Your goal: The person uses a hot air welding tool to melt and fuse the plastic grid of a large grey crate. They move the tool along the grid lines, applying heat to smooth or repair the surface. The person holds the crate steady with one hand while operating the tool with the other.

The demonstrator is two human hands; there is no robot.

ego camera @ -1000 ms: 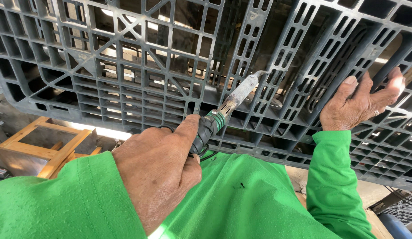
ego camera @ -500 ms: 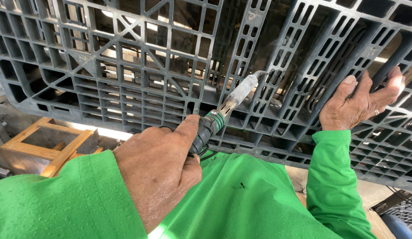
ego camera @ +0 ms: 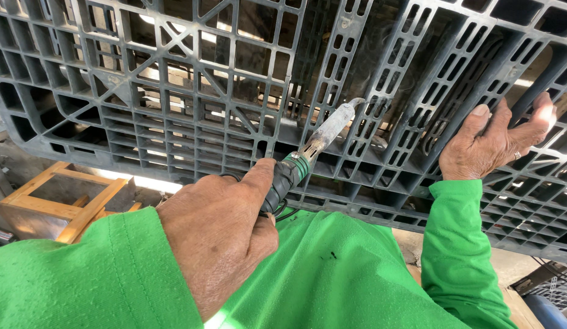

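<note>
My left hand (ego camera: 219, 234) is closed around the dark, green-banded handle of a soldering-type heat tool (ego camera: 308, 152). Its pale metal shaft points up and to the right, and its bent tip touches a rib of a large black plastic pallet (ego camera: 192, 116). The pallet stands tilted in front of me and fills the upper view. My right hand (ego camera: 496, 143) presses against the pallet's grid at the right, thumb and fingers hooked over its ribs, with a ring on one finger. Both arms wear bright green sleeves.
A wooden frame or stool (ego camera: 61, 204) stands low at the left below the pallet. My green clothing (ego camera: 332, 274) fills the bottom middle. A dark crate-like thing (ego camera: 548, 289) shows at the bottom right corner, over a pale floor.
</note>
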